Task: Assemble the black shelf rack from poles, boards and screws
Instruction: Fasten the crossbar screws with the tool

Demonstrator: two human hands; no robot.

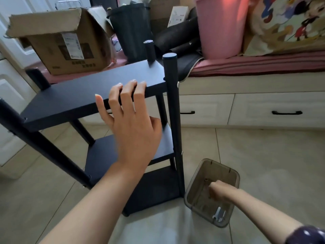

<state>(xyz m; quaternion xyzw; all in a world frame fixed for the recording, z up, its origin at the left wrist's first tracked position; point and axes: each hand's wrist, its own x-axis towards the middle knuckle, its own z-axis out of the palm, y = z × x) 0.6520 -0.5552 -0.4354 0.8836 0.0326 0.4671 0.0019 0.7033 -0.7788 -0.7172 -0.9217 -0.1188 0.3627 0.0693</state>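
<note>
The tiled floor [263, 164] carries the black rack [98, 95] and, just beside it, a clear bin [233, 175].

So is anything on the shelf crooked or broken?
Nothing looks broken. The black shelf rack seems to lean, though the wide lens may cause that. The left hand steadies its top board while the right hand reaches into the clear bin.
</note>
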